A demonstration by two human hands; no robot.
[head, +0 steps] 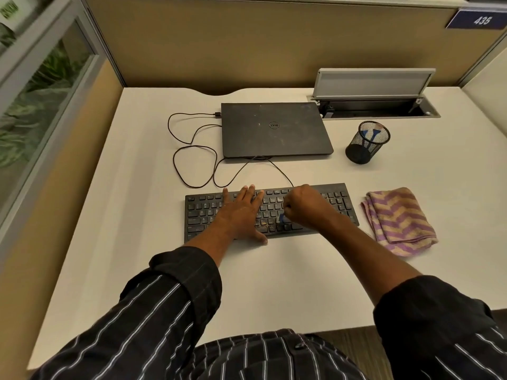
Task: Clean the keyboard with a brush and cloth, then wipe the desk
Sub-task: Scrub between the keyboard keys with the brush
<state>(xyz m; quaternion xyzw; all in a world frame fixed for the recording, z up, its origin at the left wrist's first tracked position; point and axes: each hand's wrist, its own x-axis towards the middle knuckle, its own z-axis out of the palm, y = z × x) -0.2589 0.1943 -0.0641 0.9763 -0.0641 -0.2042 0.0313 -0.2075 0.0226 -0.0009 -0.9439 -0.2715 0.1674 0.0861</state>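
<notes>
We see a white, smooth-topped desk [131, 165] with a curved notch in its far edge. On it, near us, lies a black flat keyboard [201, 215]; its thin black cable [173, 161] loops over the desktop to the left. Beyond it lies a closed black laptop [274, 130]. Right of the laptop stands a black wire-mesh cup [362, 150], and right of the keyboard a folded purple-and-tan striped cloth [397, 220]. At the far right a grey hatch [374, 82] stands open.

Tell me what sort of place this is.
Probably an office cubicle: tan partitions wall in the desk, a plate at the top right reads 435, and a closed laptop lies beside a flip-up cable box.
</notes>
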